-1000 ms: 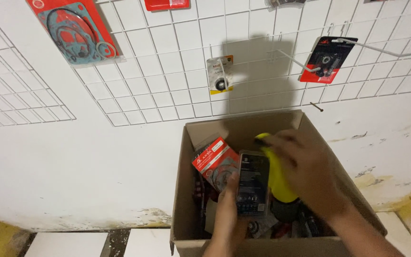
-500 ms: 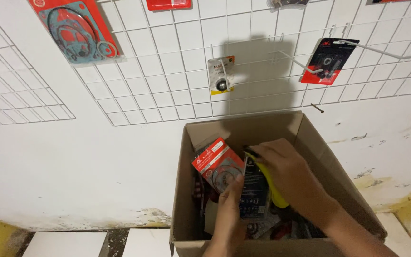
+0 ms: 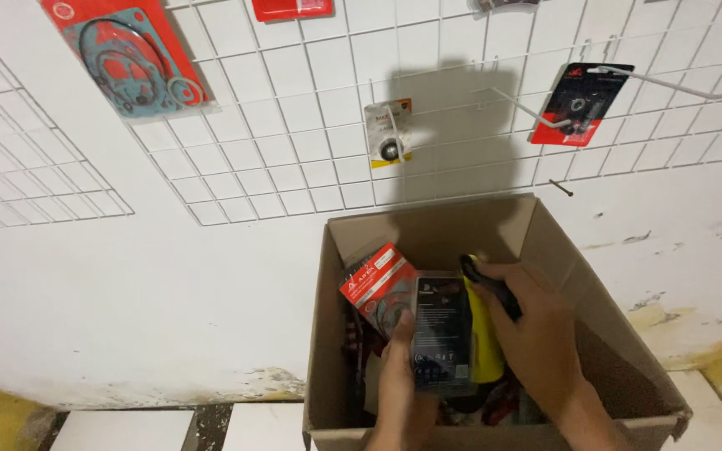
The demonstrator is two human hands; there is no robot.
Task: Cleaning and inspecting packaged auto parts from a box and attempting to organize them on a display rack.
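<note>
**One open box, two hands inside**

Head view: the open cardboard box (image 3: 545, 250) sits at six o'clock, against the wall. Your left hand (image 3: 403, 388) pinches one dark clear-fronted packet (image 3: 442, 342), thumb across its front. Your right hand (image 3: 536, 338) curls its fingers around one yellow-and-black item (image 3: 485, 347). One red packet (image 3: 378, 284) stands at ten o'clock of them, among more packets.

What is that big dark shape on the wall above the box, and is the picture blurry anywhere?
Head view: the dark shape is a shadow cast on the white wire grid, so light comes from behind the camera. The cardboard box is dim inside. The left hand and right hand look sharp; the grid lines bend slightly near the edges.
</note>
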